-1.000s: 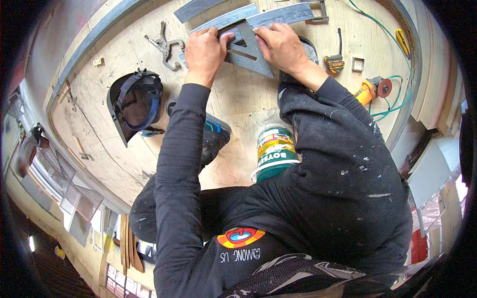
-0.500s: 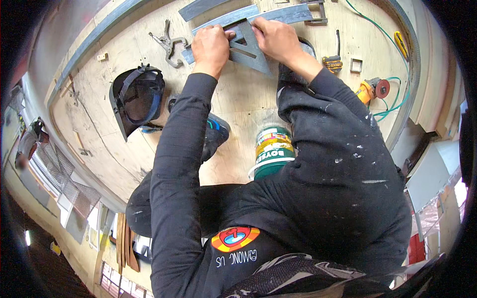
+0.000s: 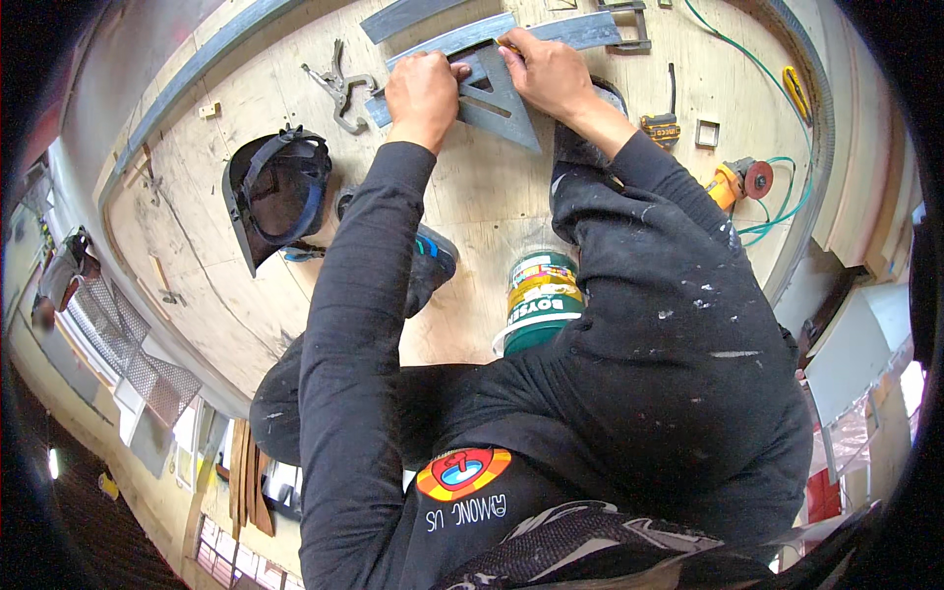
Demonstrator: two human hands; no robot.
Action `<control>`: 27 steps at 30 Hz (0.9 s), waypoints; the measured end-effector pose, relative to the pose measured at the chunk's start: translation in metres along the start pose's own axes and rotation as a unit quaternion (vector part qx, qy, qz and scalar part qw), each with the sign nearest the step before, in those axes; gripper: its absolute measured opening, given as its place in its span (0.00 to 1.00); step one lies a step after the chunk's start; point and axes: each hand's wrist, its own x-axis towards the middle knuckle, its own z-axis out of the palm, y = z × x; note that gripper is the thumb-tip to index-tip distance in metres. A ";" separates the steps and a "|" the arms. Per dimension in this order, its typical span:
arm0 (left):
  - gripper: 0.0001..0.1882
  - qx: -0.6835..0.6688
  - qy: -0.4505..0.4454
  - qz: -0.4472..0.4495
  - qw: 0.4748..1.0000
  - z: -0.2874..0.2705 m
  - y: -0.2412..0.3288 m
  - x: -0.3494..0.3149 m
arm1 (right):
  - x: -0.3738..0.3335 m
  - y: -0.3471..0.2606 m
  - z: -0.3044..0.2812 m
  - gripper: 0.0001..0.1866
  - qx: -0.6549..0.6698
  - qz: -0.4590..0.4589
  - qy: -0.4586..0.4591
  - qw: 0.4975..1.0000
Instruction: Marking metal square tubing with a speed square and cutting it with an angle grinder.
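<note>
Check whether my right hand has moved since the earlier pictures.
Yes. Judged against the small square metal frame, your right hand has moved up the picture, farther from your body, and slightly left.

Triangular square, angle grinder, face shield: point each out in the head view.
Triangular square (image 3: 506, 90), head view: its right-hand metal band.
Angle grinder (image 3: 726, 185), head view: its yellow body.
Face shield (image 3: 278, 197), head view: inside of its dark shell.

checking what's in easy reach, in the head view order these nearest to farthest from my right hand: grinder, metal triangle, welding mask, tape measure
1. Metal triangle: just left of the right hand
2. Tape measure: to its right
3. Grinder: farther right
4. Welding mask: far left
</note>
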 end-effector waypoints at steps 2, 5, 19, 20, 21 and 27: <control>0.22 0.000 -0.002 -0.008 1.000 0.000 0.001 0.000 | 0.001 -0.003 -0.004 0.07 -0.002 0.004 -0.025 1.000; 0.21 0.006 -0.014 -0.021 1.000 -0.003 0.005 -0.001 | -0.015 0.002 -0.002 0.06 0.003 -0.027 -0.011 1.000; 0.21 -0.006 0.002 -0.010 1.000 -0.005 0.001 -0.003 | -0.034 0.000 -0.025 0.08 -0.013 -0.015 -0.084 0.996; 0.18 -0.017 -0.014 -0.018 1.000 -0.009 0.002 -0.002 | -0.034 0.002 -0.033 0.08 0.000 -0.023 -0.076 0.997; 0.16 -0.026 -0.030 -0.027 0.999 -0.010 0.001 -0.001 | -0.027 0.008 -0.038 0.11 0.016 -0.038 -0.067 0.997; 0.11 -0.143 0.022 -0.031 0.989 0.002 -0.022 -0.009 | 0.032 0.029 -0.074 0.28 -0.200 -0.206 -0.135 0.948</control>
